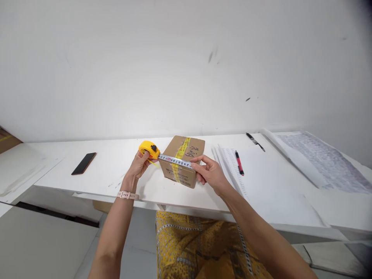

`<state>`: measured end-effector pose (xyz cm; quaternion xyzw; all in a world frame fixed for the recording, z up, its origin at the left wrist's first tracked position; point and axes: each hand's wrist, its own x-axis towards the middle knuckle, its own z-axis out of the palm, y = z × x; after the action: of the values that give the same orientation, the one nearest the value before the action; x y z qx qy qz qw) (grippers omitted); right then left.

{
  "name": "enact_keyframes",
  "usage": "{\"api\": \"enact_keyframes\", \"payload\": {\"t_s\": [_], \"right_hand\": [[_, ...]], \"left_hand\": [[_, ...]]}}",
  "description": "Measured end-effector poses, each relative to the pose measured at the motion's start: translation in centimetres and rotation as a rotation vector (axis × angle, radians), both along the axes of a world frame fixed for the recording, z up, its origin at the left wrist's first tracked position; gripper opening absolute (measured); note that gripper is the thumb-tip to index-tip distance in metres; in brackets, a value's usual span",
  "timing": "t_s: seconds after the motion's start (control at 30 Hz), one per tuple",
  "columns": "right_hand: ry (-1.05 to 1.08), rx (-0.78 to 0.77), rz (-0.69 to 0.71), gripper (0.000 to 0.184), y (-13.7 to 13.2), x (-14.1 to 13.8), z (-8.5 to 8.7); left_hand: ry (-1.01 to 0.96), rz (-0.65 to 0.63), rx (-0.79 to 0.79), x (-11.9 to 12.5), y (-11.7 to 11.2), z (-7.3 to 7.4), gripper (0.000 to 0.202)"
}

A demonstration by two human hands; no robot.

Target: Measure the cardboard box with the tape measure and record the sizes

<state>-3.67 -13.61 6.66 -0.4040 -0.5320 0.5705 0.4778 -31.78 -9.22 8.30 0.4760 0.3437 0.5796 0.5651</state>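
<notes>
A small cardboard box [186,179] with yellow printed tape and handwriting on top sits on the white desk. My left hand [138,164], a pink band on its wrist, grips the yellow tape measure [149,149] at the box's left side. From its case the metal blade [174,160] stretches across the near top edge of the box. The thumb and fingers of my right hand [209,172] pinch the blade's free end at the box's right corner.
A phone [84,163] lies at the left. To the right are white paper sheets [273,190], a red-and-black pen [239,162], a black pen [255,142] and a page covered in writing [325,159]. The wall [174,69] rises behind the desk [116,186].
</notes>
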Motion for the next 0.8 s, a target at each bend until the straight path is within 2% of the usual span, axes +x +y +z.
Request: {"api": "enact_keyframes", "payload": {"t_s": [0.23,0.43,0.8], "right_hand": [[-0.018,0.0,-0.009,0.039,-0.2,-0.2,-0.1],[-0.021,0.001,-0.022,0.042,-0.2,-0.3,-0.2],[-0.03,0.009,-0.021,0.043,-0.3,-0.4,-0.3]], "left_hand": [[-0.015,0.004,-0.034,-2.9,1.1,-0.4,0.06],[-0.007,-0.017,-0.063,-2.5,1.5,-0.7,0.058],[0.007,-0.016,-0.034,-1.6,1.2,-0.2,0.059]]}}
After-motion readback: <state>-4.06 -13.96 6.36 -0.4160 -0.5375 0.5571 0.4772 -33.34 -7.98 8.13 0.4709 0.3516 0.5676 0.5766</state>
